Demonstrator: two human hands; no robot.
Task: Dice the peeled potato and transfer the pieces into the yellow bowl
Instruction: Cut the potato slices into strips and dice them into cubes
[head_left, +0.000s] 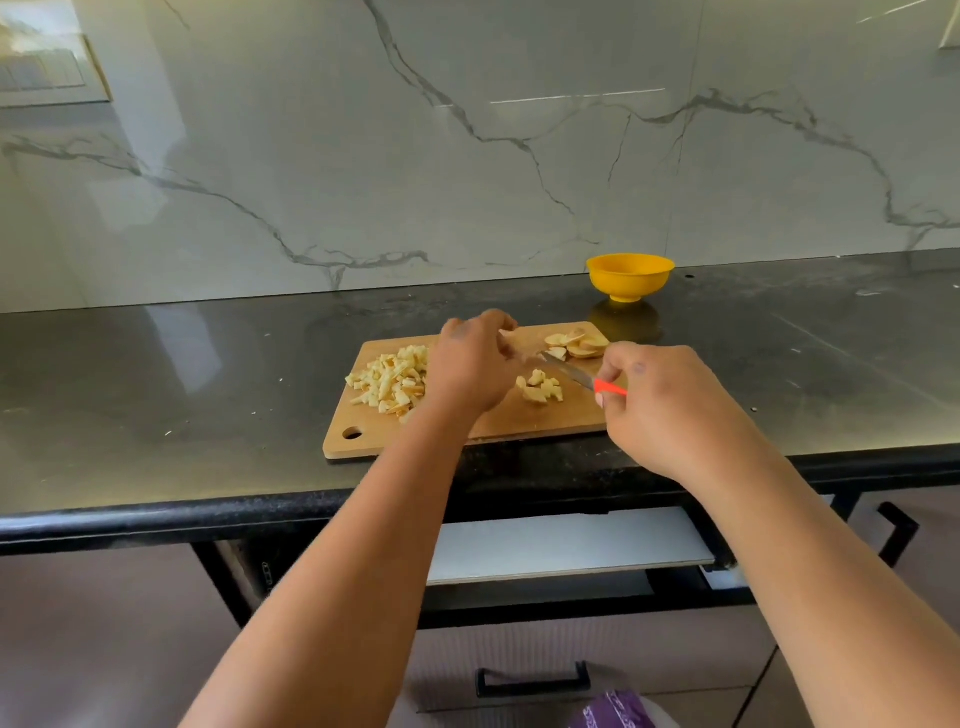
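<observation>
A wooden cutting board (519, 423) lies on the black counter. A large pile of diced potato (390, 382) covers its left part, and a small heap of pieces (540, 388) sits near the middle. Several uncut potato slices (579, 344) lie at the board's far right corner. My right hand (660, 400) grips a knife by its red handle (610, 388); the blade (563, 367) points left toward the slices. My left hand (475, 364) hovers over the board's middle with curled fingers; whether it holds anything is hidden. The yellow bowl (630, 276) stands behind the board, to the right.
The marble backsplash (467, 156) rises right behind the bowl. The counter's front edge (208, 514) runs just below the board. Under it a drawer (566, 545) stands pulled out, and cabinet handles (532, 678) show lower down.
</observation>
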